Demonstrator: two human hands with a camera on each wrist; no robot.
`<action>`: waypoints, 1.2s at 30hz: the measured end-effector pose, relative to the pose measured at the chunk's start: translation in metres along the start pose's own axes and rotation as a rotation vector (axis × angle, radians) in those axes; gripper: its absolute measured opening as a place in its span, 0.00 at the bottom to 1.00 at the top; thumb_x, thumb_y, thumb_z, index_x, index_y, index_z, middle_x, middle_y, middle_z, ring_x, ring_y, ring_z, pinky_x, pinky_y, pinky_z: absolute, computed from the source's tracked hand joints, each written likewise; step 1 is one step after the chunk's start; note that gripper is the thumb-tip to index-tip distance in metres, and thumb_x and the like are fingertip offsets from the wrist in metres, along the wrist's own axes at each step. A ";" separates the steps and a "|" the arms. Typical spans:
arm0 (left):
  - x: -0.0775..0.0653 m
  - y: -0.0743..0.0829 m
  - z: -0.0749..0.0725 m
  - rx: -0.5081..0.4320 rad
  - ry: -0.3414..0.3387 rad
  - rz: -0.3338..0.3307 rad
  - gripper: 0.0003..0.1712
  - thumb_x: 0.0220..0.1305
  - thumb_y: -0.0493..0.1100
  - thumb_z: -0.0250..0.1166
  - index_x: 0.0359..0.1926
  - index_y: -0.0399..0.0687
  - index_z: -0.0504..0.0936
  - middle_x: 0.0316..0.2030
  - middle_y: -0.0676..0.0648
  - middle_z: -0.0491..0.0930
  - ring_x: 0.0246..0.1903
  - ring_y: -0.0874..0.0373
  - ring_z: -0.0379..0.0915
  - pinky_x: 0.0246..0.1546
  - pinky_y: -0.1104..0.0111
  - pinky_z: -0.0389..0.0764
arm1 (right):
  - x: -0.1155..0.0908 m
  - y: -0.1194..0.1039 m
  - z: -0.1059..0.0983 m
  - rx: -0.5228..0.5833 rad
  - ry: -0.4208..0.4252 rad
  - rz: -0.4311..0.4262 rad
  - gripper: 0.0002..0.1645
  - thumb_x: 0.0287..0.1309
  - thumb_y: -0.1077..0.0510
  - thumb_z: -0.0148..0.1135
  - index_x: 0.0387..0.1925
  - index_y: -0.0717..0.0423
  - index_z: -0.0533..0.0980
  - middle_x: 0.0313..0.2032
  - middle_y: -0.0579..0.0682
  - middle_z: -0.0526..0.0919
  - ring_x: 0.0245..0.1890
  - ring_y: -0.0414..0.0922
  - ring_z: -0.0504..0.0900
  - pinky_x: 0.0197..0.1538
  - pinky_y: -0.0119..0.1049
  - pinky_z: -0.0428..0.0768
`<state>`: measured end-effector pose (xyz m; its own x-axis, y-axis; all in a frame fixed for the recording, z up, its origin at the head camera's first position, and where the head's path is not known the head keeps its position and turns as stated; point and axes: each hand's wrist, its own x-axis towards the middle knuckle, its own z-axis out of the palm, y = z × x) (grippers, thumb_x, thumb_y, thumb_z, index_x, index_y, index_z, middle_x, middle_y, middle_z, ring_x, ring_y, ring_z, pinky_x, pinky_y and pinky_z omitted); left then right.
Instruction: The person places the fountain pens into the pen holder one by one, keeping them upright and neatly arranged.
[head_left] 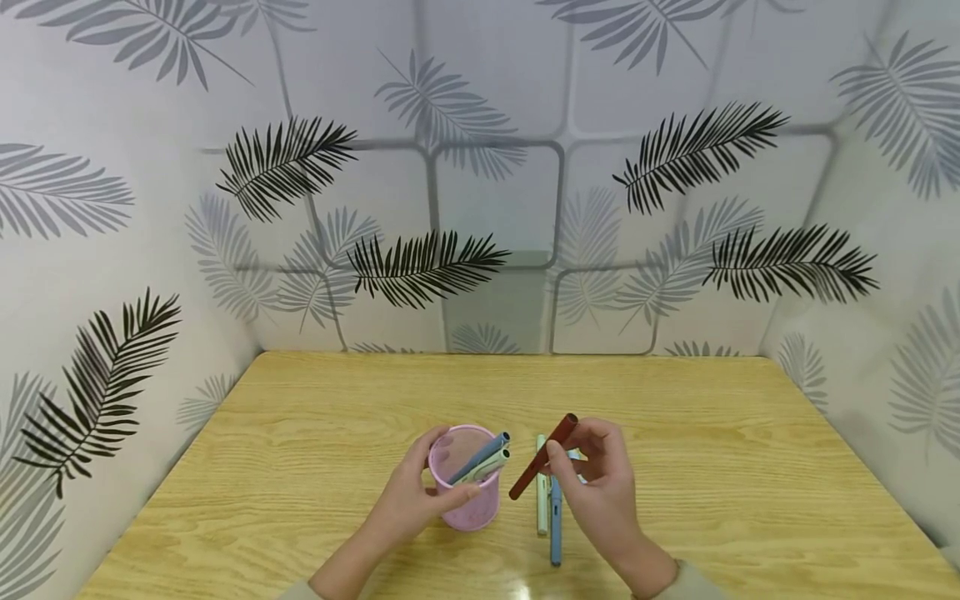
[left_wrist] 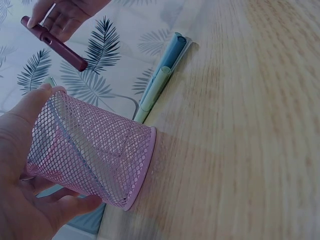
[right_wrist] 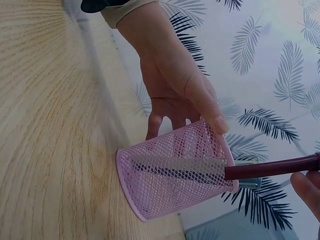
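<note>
My left hand [head_left: 408,500] grips a pink mesh pen holder [head_left: 480,510] that stands upright on the table, thumb near the rim. Inside it lean a blue pen [head_left: 480,457] and a light green pen [head_left: 491,465]. Just right of the holder, my right hand [head_left: 606,483] pinches a dark red pen [head_left: 534,469] between thumb and fingers. The red pen is tilted, raised above the table and apart from the holder. Below that hand lie another light green pen [head_left: 542,518] and another blue pen [head_left: 556,533], partly hidden by the hand.
The wood-grain table [head_left: 300,467] extends to both sides and behind the hands. A pale wall covering [head_left: 495,200] with grey and black leaf prints rises at its back edge and along both sides.
</note>
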<state>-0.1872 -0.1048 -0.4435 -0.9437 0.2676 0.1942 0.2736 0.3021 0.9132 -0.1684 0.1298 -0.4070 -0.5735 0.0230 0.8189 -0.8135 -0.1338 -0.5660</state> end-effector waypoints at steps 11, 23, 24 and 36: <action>0.000 0.000 0.000 -0.007 0.001 0.003 0.50 0.49 0.53 0.72 0.68 0.46 0.56 0.62 0.41 0.62 0.56 0.43 0.64 0.38 0.70 0.80 | 0.003 0.005 0.016 -0.043 -0.020 -0.056 0.17 0.53 0.80 0.54 0.43 0.79 0.60 0.31 0.64 0.69 0.28 0.47 0.79 0.28 0.34 0.82; -0.008 0.035 -0.004 -0.011 -0.010 0.000 0.48 0.52 0.45 0.72 0.67 0.39 0.56 0.62 0.34 0.61 0.57 0.38 0.62 0.40 0.64 0.80 | 0.011 0.004 0.025 -0.035 -0.030 -0.130 0.18 0.56 0.77 0.54 0.45 0.81 0.58 0.32 0.64 0.70 0.30 0.47 0.79 0.28 0.36 0.82; -0.008 0.035 -0.004 -0.009 -0.010 0.002 0.47 0.52 0.45 0.72 0.67 0.38 0.56 0.61 0.34 0.61 0.56 0.38 0.63 0.40 0.64 0.80 | 0.011 0.005 0.026 -0.036 -0.034 -0.132 0.18 0.57 0.76 0.55 0.45 0.81 0.58 0.32 0.65 0.70 0.30 0.47 0.78 0.28 0.36 0.82; -0.010 0.035 -0.004 -0.005 -0.015 -0.007 0.48 0.52 0.46 0.72 0.67 0.39 0.55 0.63 0.35 0.60 0.57 0.38 0.63 0.40 0.69 0.79 | -0.002 0.011 0.028 -0.116 -0.135 -0.025 0.23 0.47 0.85 0.54 0.46 0.76 0.61 0.35 0.63 0.72 0.31 0.51 0.78 0.28 0.34 0.82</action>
<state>-0.1695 -0.1008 -0.4123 -0.9426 0.2797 0.1824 0.2660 0.2991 0.9164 -0.1736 0.1002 -0.4120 -0.5409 -0.1090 0.8340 -0.8377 -0.0195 -0.5458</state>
